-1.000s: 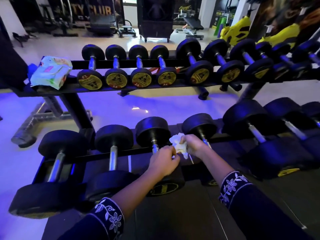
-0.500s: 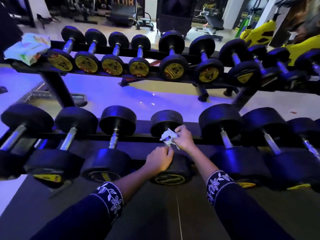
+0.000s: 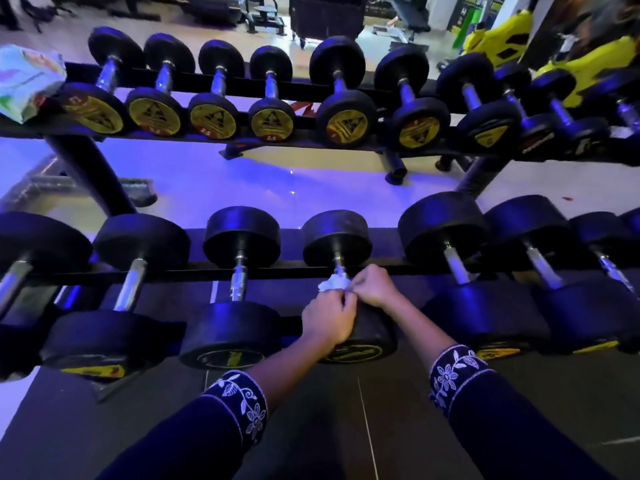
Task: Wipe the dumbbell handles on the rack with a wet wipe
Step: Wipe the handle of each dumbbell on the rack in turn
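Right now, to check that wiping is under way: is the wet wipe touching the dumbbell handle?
Touching. The head view shows the wet wipe bunched against the dumbbell handle, held by the left hand and right hand.

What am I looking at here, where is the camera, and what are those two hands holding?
There is no machine: these are a person's two bare hands, seen from a camera worn on their head, looking forward and down. In front stands a two-tier rack of black dumbbells. The left hand and right hand meet over one lower-tier dumbbell and together pinch a crumpled white wet wipe at its metal handle. A packet of wipes lies at the upper tier's left end.
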The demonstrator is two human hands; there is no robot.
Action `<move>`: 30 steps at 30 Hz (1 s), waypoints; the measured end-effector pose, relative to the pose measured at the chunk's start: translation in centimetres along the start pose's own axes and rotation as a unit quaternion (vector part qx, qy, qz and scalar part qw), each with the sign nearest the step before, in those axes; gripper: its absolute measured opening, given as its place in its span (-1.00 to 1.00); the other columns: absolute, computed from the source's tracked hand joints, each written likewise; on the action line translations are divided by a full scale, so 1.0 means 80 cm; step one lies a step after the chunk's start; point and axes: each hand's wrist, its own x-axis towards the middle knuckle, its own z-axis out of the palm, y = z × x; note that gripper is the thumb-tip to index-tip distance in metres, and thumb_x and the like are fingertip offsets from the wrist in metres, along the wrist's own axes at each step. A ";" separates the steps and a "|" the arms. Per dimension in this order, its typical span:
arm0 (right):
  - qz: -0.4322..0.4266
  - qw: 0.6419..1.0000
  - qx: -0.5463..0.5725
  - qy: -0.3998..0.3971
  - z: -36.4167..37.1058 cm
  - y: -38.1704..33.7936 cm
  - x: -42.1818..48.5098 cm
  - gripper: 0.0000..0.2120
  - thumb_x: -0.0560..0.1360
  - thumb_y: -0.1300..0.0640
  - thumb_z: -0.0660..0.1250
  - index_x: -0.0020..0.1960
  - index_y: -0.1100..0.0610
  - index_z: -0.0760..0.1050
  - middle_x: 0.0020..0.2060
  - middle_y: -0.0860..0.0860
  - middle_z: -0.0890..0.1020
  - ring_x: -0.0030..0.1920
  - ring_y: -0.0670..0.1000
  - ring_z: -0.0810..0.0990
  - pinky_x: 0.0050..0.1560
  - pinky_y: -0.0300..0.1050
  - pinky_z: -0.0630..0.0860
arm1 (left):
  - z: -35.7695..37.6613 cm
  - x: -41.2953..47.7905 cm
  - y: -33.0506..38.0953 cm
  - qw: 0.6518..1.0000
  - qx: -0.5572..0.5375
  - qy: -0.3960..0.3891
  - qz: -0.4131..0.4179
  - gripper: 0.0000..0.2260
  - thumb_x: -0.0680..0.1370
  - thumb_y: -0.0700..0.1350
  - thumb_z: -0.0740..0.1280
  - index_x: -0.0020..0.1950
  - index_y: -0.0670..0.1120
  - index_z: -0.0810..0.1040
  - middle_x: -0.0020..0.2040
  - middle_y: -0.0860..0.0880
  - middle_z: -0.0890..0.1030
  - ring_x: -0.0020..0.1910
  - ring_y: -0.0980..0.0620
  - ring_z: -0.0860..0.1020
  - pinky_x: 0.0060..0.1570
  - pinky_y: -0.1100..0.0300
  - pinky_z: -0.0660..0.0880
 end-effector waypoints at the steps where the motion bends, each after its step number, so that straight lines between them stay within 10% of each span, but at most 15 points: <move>1: 0.006 1.000 -0.007 0.007 0.001 -0.003 0.000 -0.86 0.35 0.21 0.43 -0.18 0.28 0.68 -0.24 0.17 0.69 -0.18 -0.07 0.59 -0.24 -0.22 0.44 | 0.000 -0.001 -0.001 1.000 -0.003 -0.002 0.002 -0.62 0.63 0.09 0.08 0.03 -0.12 0.58 0.04 -0.19 0.62 0.04 -0.21 0.57 -0.05 0.02 0.46; 8: 0.020 0.995 -0.033 0.092 0.010 -0.040 0.028 -0.90 0.32 0.20 0.52 -0.23 0.24 0.66 -0.25 0.13 0.69 -0.16 -0.02 0.65 -0.18 -0.16 0.54 | -0.001 0.003 -0.001 1.000 0.007 -0.007 -0.003 -0.61 0.63 0.09 0.08 0.05 -0.14 0.59 0.05 -0.20 0.62 0.07 -0.24 0.57 -0.02 0.00 0.47; 16: 0.037 0.999 -0.007 0.015 -0.007 -0.024 0.025 -0.93 0.29 0.26 0.46 -0.23 0.22 0.66 -0.23 0.14 0.69 -0.13 0.01 0.65 -0.24 -0.26 0.45 | 0.004 0.003 0.002 1.000 0.007 0.007 -0.025 -0.64 0.63 0.07 0.10 0.06 -0.11 0.61 0.07 -0.21 0.62 0.09 -0.25 0.55 -0.06 0.02 0.43; 30: -0.023 0.997 0.067 0.025 -0.012 -0.015 0.046 -0.78 0.27 0.16 0.56 -0.18 0.28 0.63 -0.18 0.16 0.69 -0.14 0.06 0.64 -0.14 -0.13 0.55 | 0.002 0.001 0.013 0.998 -0.027 0.012 -0.057 -0.64 0.44 0.18 0.01 -0.41 -0.02 0.33 -0.20 -0.17 0.57 -0.08 -0.24 0.54 -0.15 0.02 0.42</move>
